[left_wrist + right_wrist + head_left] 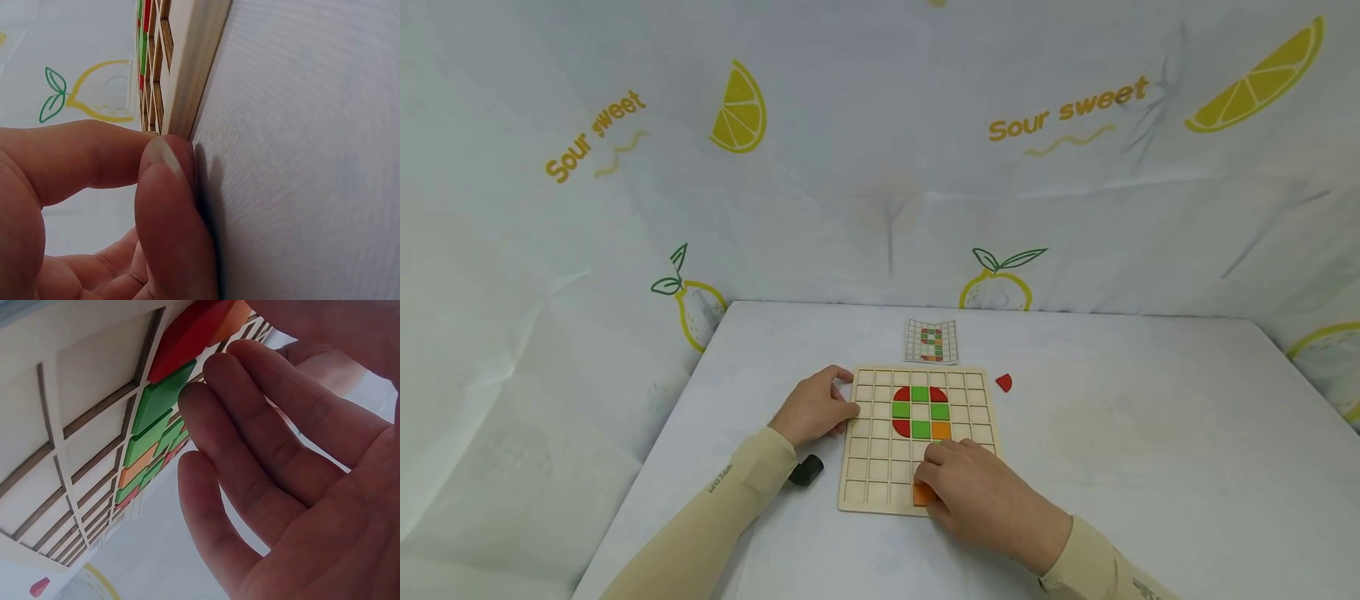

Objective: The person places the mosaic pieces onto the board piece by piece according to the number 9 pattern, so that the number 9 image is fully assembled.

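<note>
The light wooden grid board (pixel 871 471) lies flat with red rounded, green square and orange tiles in its cells. My left hand (pixel 814 408) grips the board's left edge, thumb and index fingertip meeting at the rim in the left wrist view. Over the lower right of the board, my right hand (pixel 973 492) has its thumb and index finger at an orange square tile (pixel 922 495) in the bottom row. Beside that tile, the right wrist view shows a red tile (pixel 187 340), then a green tile (pixel 164 394); the hand mostly covers these in the head view.
A printed pattern card (pixel 931 342) lies beyond the board's far edge. One loose red tile (pixel 1004 382) sits off the board's right side. A small black object (pixel 807 471) is beside the left sleeve. A white cloth wall (pixel 850 167) with lemon prints rises behind the table.
</note>
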`<state>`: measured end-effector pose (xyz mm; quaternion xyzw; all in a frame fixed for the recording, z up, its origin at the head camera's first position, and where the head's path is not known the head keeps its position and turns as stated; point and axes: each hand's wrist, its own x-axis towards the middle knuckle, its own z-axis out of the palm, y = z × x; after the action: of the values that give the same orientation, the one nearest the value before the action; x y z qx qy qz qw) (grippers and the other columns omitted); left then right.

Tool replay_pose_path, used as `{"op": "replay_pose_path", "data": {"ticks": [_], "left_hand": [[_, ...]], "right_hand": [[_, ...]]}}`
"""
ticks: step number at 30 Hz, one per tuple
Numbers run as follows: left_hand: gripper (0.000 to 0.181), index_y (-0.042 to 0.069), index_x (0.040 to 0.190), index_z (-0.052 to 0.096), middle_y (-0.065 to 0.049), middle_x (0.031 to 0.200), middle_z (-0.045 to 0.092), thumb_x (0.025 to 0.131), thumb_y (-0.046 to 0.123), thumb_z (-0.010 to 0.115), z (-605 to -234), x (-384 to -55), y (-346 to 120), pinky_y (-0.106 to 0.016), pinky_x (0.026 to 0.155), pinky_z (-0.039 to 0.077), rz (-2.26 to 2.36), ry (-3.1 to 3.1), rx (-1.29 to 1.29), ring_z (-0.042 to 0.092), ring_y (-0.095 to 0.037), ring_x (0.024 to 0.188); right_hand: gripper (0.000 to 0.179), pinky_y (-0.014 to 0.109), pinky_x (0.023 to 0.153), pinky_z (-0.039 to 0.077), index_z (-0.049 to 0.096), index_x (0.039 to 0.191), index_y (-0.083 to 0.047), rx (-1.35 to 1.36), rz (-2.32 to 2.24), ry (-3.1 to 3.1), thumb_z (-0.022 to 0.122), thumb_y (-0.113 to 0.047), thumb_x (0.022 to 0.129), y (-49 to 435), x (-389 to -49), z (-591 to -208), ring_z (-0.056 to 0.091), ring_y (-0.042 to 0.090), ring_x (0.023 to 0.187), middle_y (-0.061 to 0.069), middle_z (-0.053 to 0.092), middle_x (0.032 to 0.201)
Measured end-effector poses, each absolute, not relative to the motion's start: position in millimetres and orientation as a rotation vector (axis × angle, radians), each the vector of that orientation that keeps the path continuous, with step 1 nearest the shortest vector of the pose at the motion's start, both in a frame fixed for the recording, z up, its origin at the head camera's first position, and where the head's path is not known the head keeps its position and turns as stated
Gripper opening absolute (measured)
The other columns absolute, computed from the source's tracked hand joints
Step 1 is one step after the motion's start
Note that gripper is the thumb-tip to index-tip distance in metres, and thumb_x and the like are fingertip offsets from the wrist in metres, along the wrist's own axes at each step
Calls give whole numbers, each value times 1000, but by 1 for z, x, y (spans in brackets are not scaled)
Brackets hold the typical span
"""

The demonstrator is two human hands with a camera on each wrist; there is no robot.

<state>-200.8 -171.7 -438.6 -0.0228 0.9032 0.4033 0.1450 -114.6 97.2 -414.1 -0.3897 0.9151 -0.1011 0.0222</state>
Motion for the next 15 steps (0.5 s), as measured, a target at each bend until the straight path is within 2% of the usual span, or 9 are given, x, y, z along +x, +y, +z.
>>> {"op": "replay_pose_path", "data": {"ticks": [9, 15], "left_hand": [[53, 11, 145, 60, -5, 85, 70, 94, 20, 75, -438, -204, -169, -29, 63, 56, 1157, 2608, -54, 68, -17, 66], [54, 11, 144, 59, -6, 85, 69, 94, 19, 75, -440, -201, -171, -29, 63, 55, 1146, 2604, -85, 67, -18, 66]], "right_hand": [[12, 30, 79, 50, 78, 98, -21, -1193, -315, 2830, 86, -22, 90, 100, -116, -412, 50, 7, 83, -14, 59, 87], [17, 34, 84, 54, 81, 104, -19, -1176, -331, 2839, 86, -20, 88, 107, -125, -410, 56, 7, 88, -11, 67, 96]]}}
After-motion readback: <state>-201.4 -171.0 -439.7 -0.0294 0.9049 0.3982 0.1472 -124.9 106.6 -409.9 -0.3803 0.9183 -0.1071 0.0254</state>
